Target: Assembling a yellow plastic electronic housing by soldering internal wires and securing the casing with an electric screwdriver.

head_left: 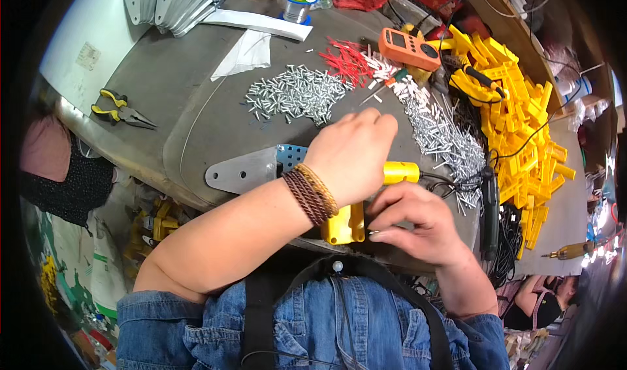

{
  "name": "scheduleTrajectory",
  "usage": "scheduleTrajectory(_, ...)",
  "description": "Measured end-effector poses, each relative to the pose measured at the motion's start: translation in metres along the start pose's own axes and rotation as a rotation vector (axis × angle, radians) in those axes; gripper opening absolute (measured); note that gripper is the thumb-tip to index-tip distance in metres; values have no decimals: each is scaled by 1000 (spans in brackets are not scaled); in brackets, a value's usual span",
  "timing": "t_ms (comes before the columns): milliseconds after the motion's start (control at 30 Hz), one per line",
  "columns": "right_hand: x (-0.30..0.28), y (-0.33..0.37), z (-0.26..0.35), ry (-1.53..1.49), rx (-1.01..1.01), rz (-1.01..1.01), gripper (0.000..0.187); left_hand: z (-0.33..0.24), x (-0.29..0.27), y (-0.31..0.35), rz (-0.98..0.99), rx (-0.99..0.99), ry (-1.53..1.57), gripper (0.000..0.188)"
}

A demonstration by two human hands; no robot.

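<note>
My left hand [356, 151], wearing braided bracelets, reaches across a tool with a flat grey metal blade [241, 174] and a yellow plastic body. Its fingers are curled, and what lies in them is hidden. A yellow round handle end [400, 172] with a dark cord sticks out to the right of this hand. Below the wrist a yellow housing part [343, 226] shows at the table's front edge. My right hand [418, 220] is beside that housing, thumb and fingers pinched on a small metal piece [373, 233], possibly a screw.
Piles of short silver screws [297, 94], longer screws [447, 138] and red sleeves [346, 62] cover the table beyond. Yellow plastic parts [522, 115] heap at right, near an orange multimeter [409, 48]. Pliers [122, 111] lie left; a solder spool [298, 4] stands behind.
</note>
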State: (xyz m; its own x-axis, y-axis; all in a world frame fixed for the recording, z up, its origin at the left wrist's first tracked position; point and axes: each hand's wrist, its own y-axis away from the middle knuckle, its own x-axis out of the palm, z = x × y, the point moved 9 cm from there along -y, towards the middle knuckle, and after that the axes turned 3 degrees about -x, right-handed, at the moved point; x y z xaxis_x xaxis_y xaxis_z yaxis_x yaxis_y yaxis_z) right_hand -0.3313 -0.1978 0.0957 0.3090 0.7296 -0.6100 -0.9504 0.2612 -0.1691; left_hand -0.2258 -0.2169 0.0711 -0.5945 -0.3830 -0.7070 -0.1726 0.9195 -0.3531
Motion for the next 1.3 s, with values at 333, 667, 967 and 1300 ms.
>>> scheduleTrajectory(333,10,12,25,371,-456,-35,30,92,-72,-2,138,-68,-73,18)
scheduleTrajectory(667,-7,-119,-82,543,-120,140,19,64,-68,2,98,179,-248,14)
scheduleTrajectory(967,-8,-107,-62,242,34,162,11,-30,-53,94,92,388,196,25)
scheduleTrajectory(1300,-7,-83,-66,-39,247,119,13,-33,-55,112,-12,474,14,23)
